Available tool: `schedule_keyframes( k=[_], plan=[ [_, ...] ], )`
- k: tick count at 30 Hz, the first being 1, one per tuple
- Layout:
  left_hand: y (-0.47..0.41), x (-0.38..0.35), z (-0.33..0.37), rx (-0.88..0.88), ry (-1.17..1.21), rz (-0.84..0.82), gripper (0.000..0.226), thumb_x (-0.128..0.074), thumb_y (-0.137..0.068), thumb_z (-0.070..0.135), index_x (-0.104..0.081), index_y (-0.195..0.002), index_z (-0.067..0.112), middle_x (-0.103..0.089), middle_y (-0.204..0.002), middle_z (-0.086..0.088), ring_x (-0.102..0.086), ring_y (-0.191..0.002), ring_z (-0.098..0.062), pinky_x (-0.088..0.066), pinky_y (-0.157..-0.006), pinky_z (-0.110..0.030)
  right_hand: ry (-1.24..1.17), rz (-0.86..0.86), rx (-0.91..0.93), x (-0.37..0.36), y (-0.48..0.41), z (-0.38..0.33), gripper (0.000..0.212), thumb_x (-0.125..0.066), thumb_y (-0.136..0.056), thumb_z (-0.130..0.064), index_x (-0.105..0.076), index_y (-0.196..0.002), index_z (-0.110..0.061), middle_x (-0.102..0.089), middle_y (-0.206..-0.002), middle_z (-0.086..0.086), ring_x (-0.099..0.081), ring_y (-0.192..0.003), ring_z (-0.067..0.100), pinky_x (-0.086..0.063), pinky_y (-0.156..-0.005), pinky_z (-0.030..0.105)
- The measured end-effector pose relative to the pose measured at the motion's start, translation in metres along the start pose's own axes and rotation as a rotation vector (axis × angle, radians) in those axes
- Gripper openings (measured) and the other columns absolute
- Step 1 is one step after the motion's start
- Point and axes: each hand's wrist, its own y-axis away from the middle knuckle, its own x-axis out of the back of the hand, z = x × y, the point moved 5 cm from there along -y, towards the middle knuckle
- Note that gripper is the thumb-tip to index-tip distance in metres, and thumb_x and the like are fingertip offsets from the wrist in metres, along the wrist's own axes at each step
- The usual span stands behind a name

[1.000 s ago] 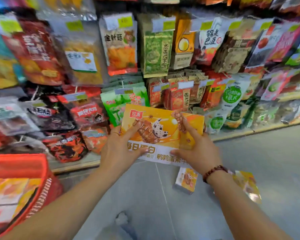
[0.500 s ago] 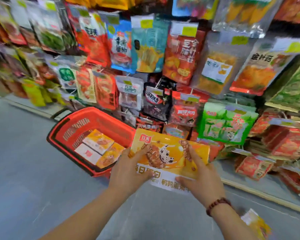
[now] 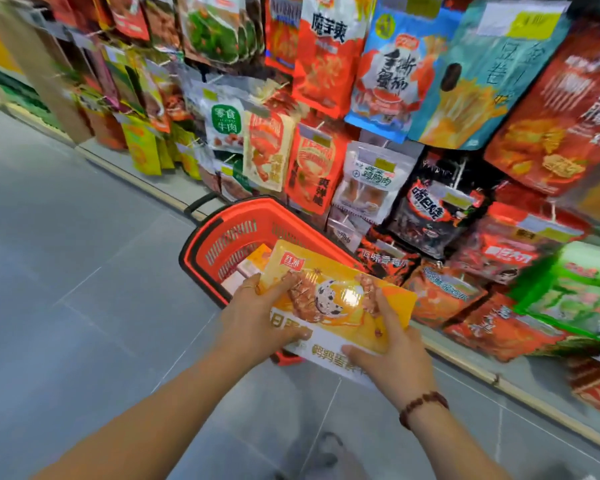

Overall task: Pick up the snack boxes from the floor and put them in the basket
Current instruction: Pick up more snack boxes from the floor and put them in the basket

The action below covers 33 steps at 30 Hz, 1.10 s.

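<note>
We held the yellow snack box (image 3: pixel 340 303) over the red basket (image 3: pixel 229 237) (other boxes (image 3: pixel 253 263) inside), left hand (image 3: pixel 257 317) and right hand (image 3: pixel 392 355) fingers pinching its opposite edges

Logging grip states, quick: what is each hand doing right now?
Left hand: closed on the left end of the yellow snack box.
Right hand: closed on the same box's right end.

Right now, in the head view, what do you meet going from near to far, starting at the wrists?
Beaded bracelet → right hand → yellow-and-white snack box held in both hands → red plastic basket → hanging snack packets.
</note>
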Motion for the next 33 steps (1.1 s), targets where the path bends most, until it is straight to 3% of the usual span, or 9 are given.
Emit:
schedule_keyframes(
  k=[5,9,16,20,25,29,33],
  plan=[
    [-0.068,-0.003,-0.029,0.004,-0.044,-0.055,0.091,-0.071,-0.056,0.068,-0.027,-0.135,0.056,-0.034,-0.141,0.001,-0.041,-0.124,-0.021,-0.048,-0.092,-0.04,0.003,-0.005,-0.039,-0.019,-0.063,-0.017,0.099,-0.074,-0.071,-0.05,0.009,-0.122,-0.068,-0.035,-0.105,-0.001,-0.056,-0.098,0.026,-0.045,-0.079,0.031],
    [-0.125,-0.001,-0.05,-0.014,-0.043,-0.068,0.091,-0.072,-0.058,0.065,-0.029,-0.137,0.052,-0.037,-0.136,0.0,-0.045,-0.119,-0.02,-0.048,-0.09,-0.035,0.003,-0.049,-0.056,-0.035,-0.127,-0.032,0.098,-0.074,-0.071,-0.051,0.009,-0.123,-0.066,-0.04,-0.109,0.004,-0.05,-0.082,0.021,-0.045,-0.078,0.03],
    [-0.213,0.002,-0.095,-0.01,0.002,-0.163,0.09,-0.077,-0.064,0.052,-0.026,-0.138,0.051,-0.036,-0.136,-0.003,-0.044,-0.119,-0.021,-0.046,-0.093,-0.032,-0.011,-0.109,-0.086,-0.067,-0.216,-0.061,0.101,-0.074,-0.074,-0.046,0.005,-0.135,-0.062,-0.039,-0.132,0.015,-0.056,-0.103,0.031,-0.047,-0.085,0.034],
    [-0.261,-0.018,-0.136,-0.024,-0.016,-0.221,0.09,-0.075,-0.063,0.055,-0.025,-0.137,0.054,-0.037,-0.131,-0.002,-0.046,-0.114,-0.02,-0.047,-0.09,-0.032,-0.029,-0.147,-0.174,-0.113,-0.259,-0.061,0.098,-0.07,-0.076,-0.048,0.005,-0.138,-0.06,-0.037,-0.131,0.017,-0.06,-0.085,0.028,-0.048,-0.069,0.03],
    [-0.327,-0.079,-0.207,-0.057,-0.033,-0.391,0.086,-0.075,-0.069,0.049,-0.029,-0.141,0.042,-0.031,-0.139,-0.01,-0.036,-0.125,-0.027,-0.037,-0.096,-0.03,-0.088,-0.176,-0.338,-0.205,-0.318,-0.04,0.099,-0.071,-0.076,-0.046,0.003,-0.142,-0.053,-0.036,-0.133,0.018,-0.059,-0.093,0.034,-0.048,-0.078,0.032],
    [-0.372,-0.119,-0.254,-0.094,-0.031,-0.452,0.086,-0.079,-0.067,0.043,-0.035,-0.141,0.036,-0.037,-0.132,-0.013,-0.04,-0.12,-0.028,-0.032,-0.092,-0.022,-0.137,-0.176,-0.405,-0.271,-0.351,-0.023,0.101,-0.072,-0.077,-0.043,0.003,-0.145,-0.046,-0.035,-0.139,0.018,-0.052,-0.107,0.033,-0.044,-0.082,0.031],
    [-0.415,-0.164,-0.295,-0.137,-0.059,-0.494,0.087,-0.08,-0.065,0.043,-0.037,-0.14,0.036,-0.037,-0.131,-0.015,-0.039,-0.121,-0.03,-0.033,-0.099,-0.028,-0.162,-0.142,-0.502,-0.325,-0.389,0.002,0.102,-0.074,-0.074,-0.044,0.0,-0.143,-0.051,-0.025,-0.147,0.022,-0.049,-0.119,0.035,-0.044,-0.092,0.037]
  ],
)
